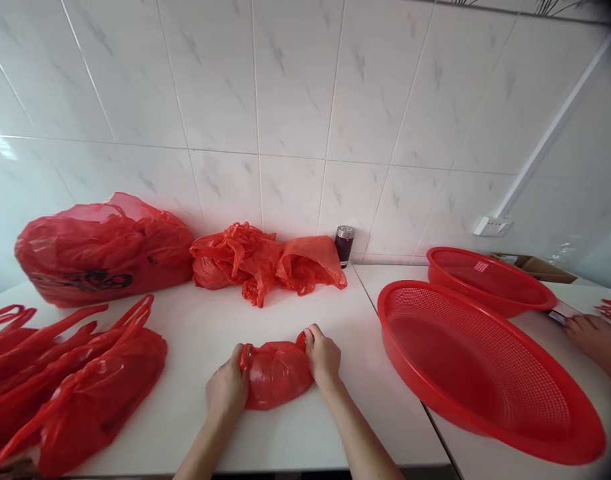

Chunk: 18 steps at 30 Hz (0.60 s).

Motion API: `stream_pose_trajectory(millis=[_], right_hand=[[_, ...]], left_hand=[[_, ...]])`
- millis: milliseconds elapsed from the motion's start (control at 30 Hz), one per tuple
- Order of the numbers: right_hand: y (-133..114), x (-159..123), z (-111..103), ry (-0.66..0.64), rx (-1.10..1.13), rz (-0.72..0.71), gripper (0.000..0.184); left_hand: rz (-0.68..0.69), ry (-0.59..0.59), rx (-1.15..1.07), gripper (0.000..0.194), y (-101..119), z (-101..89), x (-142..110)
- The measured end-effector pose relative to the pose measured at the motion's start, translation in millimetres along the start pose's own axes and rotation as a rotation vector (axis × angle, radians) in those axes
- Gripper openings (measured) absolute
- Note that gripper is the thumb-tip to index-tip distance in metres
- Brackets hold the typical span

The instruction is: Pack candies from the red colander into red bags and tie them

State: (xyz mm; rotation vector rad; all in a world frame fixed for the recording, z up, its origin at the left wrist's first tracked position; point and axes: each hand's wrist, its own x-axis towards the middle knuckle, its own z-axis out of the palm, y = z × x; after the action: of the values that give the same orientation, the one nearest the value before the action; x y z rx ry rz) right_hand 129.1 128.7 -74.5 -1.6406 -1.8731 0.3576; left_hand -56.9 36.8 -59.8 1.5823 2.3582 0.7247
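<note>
A small filled red plastic bag (278,377) lies on the white table (285,447) in front of me. My left hand (228,387) is closed on the bag's left side, around its gathered plastic. At the upper right corner, my right hand (324,355) grips the other end, thumb and fingers pinched together. Between the two hands the plastic is drawn fairly taut over the contents, which I cannot make out.
Several filled red bags (105,387) lie on the left, before a large red bag (105,247). Crumpled red bags (240,257) and a dark bottle (344,245) stand by the wall. Two red baskets (475,360) are on the right, near another person's hand (592,337).
</note>
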Motion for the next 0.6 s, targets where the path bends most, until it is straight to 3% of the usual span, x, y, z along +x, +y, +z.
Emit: stream_pose_trajectory(millis=[233,433,533,600], right_hand=[[4,2,5,0.012,0.017,0.093,0.024],[11,10,-5,0.042,0.173,0.210,0.028],[15,9,-5,0.049,0.255,0.219,0.031],[16,6,-4,0.052,0.333,0.208,0.033]], left_hand=[[0.043,0.028,0.022,0.027,-23,-10.7,-9],[-0.043,-0.067,-0.220,0.035,-58,-35.3,-32],[-0.006,-0.104,-0.309,0.035,-51,-47.6,-35],[0.011,-0.005,-0.331,0.022,-29,-53.2,-36]])
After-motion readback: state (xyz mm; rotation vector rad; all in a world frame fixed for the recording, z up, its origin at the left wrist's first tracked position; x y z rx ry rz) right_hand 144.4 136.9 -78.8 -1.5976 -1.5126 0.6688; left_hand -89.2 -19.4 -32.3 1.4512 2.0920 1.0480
